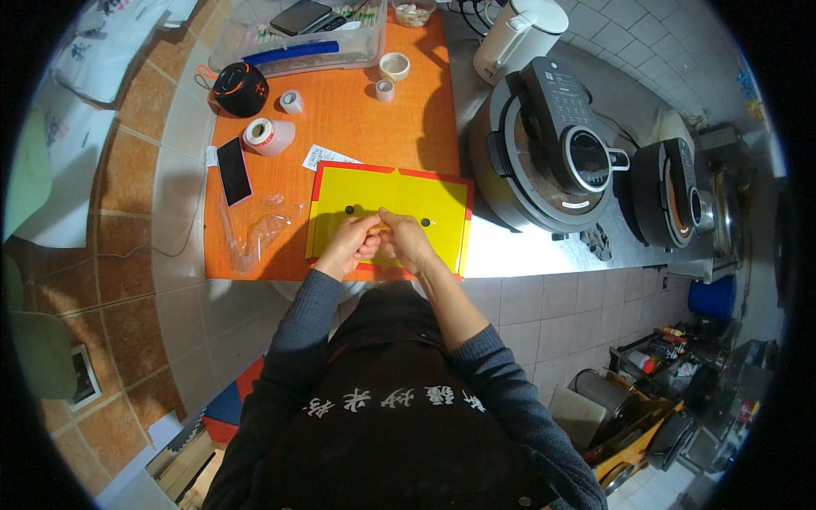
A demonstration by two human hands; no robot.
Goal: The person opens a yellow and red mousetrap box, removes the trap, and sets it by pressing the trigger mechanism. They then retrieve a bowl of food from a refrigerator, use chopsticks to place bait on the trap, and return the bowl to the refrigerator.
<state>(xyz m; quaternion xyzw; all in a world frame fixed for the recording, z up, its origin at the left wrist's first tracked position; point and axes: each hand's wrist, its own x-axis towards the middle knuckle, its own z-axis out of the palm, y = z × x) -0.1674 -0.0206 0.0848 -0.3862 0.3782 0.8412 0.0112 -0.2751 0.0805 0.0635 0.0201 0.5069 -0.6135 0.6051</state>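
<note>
A flat yellow board or folder [389, 191] with red edging lies at the table's front edge. Two small black round pieces sit on its face, a left one [349, 210] and a right one [426, 222]. Above its middle, my left hand [354, 243] and my right hand [408, 241] meet at the thumbs, fingers curled inward. A thin yellowish sliver shows between the fingertips, too small to identify. Whether either hand grips it cannot be told. Behind the board, a printed paper slip [328, 157] is partly covered by it.
Left of the board are crumpled clear plastic [255, 239], a smartphone [234, 172], a label roll [270, 136] and a black speaker [240, 89]. A plastic bin [319, 58] stands at the back. On the right counter are a large cooker [542, 153], a smaller cooker [663, 191] and a white kettle [519, 41].
</note>
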